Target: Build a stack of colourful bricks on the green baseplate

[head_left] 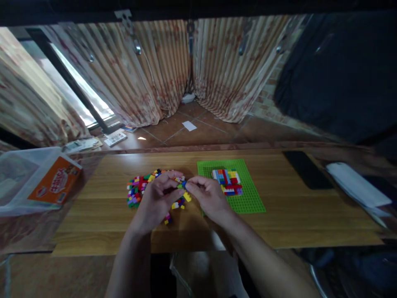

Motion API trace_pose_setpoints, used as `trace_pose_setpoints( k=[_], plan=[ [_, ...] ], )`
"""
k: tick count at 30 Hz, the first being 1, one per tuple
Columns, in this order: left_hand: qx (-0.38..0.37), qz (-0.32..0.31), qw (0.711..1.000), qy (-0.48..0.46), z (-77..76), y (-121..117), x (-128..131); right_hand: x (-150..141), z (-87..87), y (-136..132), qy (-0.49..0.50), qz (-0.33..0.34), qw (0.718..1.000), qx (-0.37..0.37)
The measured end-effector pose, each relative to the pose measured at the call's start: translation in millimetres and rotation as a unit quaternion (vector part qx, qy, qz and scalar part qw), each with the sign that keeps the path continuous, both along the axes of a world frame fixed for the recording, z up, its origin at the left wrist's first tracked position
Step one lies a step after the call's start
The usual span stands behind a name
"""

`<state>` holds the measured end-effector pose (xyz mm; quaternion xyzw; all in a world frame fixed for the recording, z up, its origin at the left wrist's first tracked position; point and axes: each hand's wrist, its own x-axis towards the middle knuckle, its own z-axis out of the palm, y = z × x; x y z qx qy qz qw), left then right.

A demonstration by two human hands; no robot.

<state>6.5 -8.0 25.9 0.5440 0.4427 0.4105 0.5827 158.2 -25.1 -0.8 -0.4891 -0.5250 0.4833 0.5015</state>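
Observation:
My left hand (159,198) and my right hand (208,195) meet over the wooden table (279,219), fingers pinched together on a small blue and green brick piece (182,184). Under and to the left of my hands lies a pile of loose coloured bricks (138,191). Right of my hands a green baseplate (251,198) lies flat, with a block of red, blue, yellow and white bricks (228,181) built on its upper middle.
A clear plastic box with an orange label (57,180) stands at the table's left end. A black phone (305,169) and a white object (356,188) lie at the right. Curtains (155,70), a tiled floor and scattered papers (115,138) are beyond the far edge.

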Motion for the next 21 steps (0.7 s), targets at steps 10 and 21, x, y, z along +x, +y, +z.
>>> trace_pose_setpoints(
  k=[10, 21],
  plan=[
    [0.024, 0.014, 0.998, 0.049, -17.0, 5.1, 25.3, 105.4, 15.6, 3.4, -0.022, -0.174, 0.984, -0.003],
    [0.020, 0.008, 0.999, 0.041, -18.8, 8.3, 50.5, 125.7, -2.7, -7.3, -0.351, -0.186, 0.916, -0.062]
  ],
)
